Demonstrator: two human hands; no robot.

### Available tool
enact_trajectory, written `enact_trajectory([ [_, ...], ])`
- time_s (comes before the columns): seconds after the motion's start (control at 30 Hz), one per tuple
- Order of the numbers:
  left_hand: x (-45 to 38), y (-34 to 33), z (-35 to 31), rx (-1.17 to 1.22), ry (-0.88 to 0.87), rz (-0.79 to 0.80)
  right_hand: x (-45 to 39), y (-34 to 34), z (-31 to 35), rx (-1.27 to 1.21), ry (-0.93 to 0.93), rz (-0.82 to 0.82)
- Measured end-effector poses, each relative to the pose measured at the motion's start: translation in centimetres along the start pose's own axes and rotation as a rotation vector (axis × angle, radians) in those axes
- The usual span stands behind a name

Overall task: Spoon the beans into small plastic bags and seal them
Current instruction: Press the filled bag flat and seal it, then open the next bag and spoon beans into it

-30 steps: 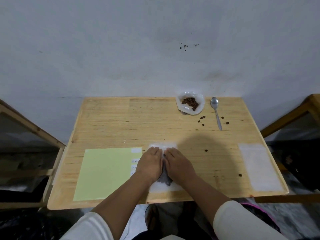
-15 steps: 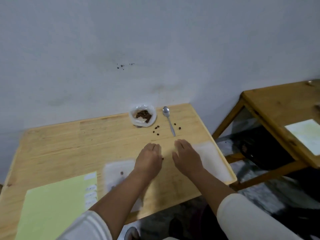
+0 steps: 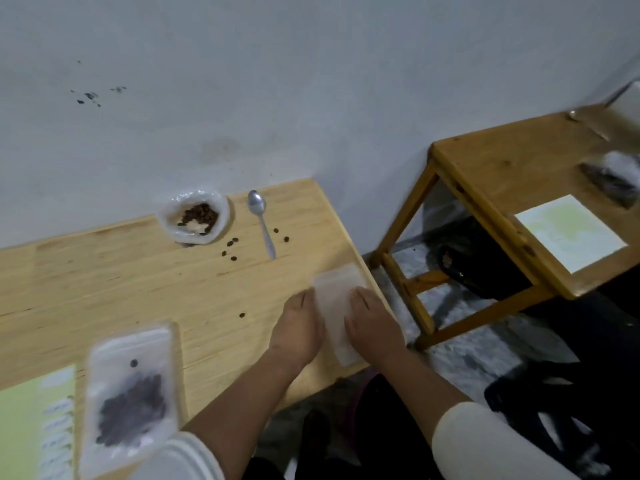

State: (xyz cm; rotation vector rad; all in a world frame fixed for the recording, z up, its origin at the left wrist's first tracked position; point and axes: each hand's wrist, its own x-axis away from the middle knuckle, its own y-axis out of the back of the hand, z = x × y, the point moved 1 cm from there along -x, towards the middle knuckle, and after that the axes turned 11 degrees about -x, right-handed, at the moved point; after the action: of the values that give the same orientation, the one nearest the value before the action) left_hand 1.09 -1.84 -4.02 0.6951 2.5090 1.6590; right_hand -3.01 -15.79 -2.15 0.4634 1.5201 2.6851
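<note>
Your wooden table (image 3: 173, 282) stands against a grey wall, and the empty plastic bags (image 3: 337, 299) lie at its right edge, your left hand (image 3: 298, 327) and right hand (image 3: 372, 323) resting flat either side, fingers down on the plastic. Slide them carelessly and, I judge, the pile could slip off that edge. The loose beans (image 3: 232, 249) near the spoon (image 3: 261, 221) and open bean bag (image 3: 195, 216) could scatter, and the filled bag (image 3: 130, 396) sits near your left sleeve.

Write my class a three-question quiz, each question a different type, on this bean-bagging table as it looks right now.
1. True or false: the spoon lies on the table, held by neither hand.
2. The empty bag lies: A) between both hands, B) under the spoon, C) on the green sheet.
3. Fill in: loose ____ lie scattered near the spoon.

Key: 1 true; 2 A; 3 beans.
</note>
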Motion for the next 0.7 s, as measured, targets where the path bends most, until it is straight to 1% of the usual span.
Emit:
enact_trajectory([
  [0.03,-0.4,0.0,0.0,-0.005,0.055,0.003,-0.2,-0.3,-0.3,0.006,0.016,0.011],
  [0.13,-1.4,-0.5,-0.2,0.006,0.037,-0.118,-0.7,-1.7,-1.7,0.03,0.064,0.032],
  [0.2,-1.7,0.1,-0.9,0.035,0.076,-0.12,-1.2,-2.3,-2.4,0.049,0.056,0.053],
  [0.23,-2.0,0.2,-1.0,0.048,0.071,-0.17,-1.3,-2.5,-2.6,0.046,0.052,0.071],
  [0.3,-2.2,0.4,-1.2,0.105,0.092,-0.23,-1.5,-3.0,-3.1,0.036,0.065,0.079],
  [0.4,-2.4,1.1,-1.9,0.225,0.137,-0.273,-0.7,-1.4,-2.1,-0.049,0.034,0.062],
  [0.47,-2.6,1.9,-2.3,0.334,0.178,-0.278,-0.8,-0.1,-1.6,-0.16,0.058,0.004],
  [0.53,-2.7,2.8,-2.5,0.439,0.204,-0.294,-1.1,1.4,-1.2,-0.284,0.031,-0.032],
  [0.57,-2.8,3.5,-2.6,0.48,0.216,-0.301,-1.6,2.2,-0.9,-0.319,0.047,-0.079],
  [0.63,-2.7,5.2,-2.6,0.522,0.207,-0.336,-2.6,4.2,0.2,-0.364,0.127,-0.205],
  [0.7,-2.7,7.1,-2.5,0.553,0.177,-0.382,-4.1,6.1,1.9,-0.396,0.191,-0.216],
])
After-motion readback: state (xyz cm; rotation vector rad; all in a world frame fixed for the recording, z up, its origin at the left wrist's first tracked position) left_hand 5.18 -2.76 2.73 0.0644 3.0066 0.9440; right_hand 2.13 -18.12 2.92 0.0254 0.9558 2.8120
